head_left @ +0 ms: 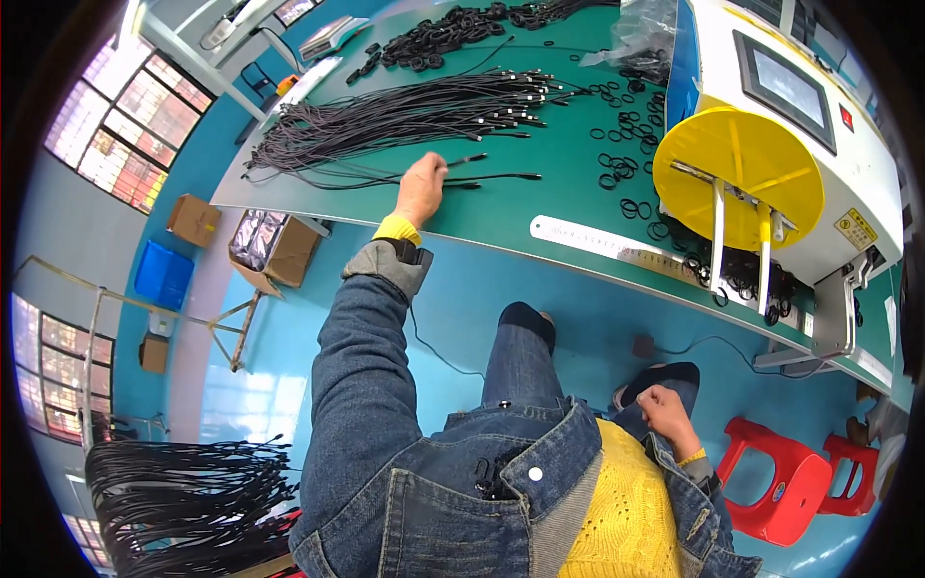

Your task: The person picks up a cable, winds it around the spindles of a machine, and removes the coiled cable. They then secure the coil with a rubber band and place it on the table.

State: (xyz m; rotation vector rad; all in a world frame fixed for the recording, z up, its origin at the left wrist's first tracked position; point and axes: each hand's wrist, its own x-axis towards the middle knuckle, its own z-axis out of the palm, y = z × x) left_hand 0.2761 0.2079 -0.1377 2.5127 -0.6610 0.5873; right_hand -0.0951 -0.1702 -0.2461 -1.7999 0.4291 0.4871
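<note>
My left hand (422, 190) reaches over the front part of the green table, its fingers closed on a thin black cable (464, 161) near the cable's plug end. Just beside it, another loose black cable (506, 177) lies on the tabletop. Beyond the hand spreads a thick bundle of black cables (385, 120), their light metal plugs pointing right. My right hand (667, 417) is held low by my lap, away from the table, with its fingers curled in and nothing showing in them.
A white machine (848, 183) with a yellow disc (737, 178) stands at the table's right. Black rings (621, 169) lie scattered before it, near a metal ruler (617, 248). Coiled black cables (434, 39) are piled behind. Red stools (780, 482) stand right; more cables (183, 491) hang lower left.
</note>
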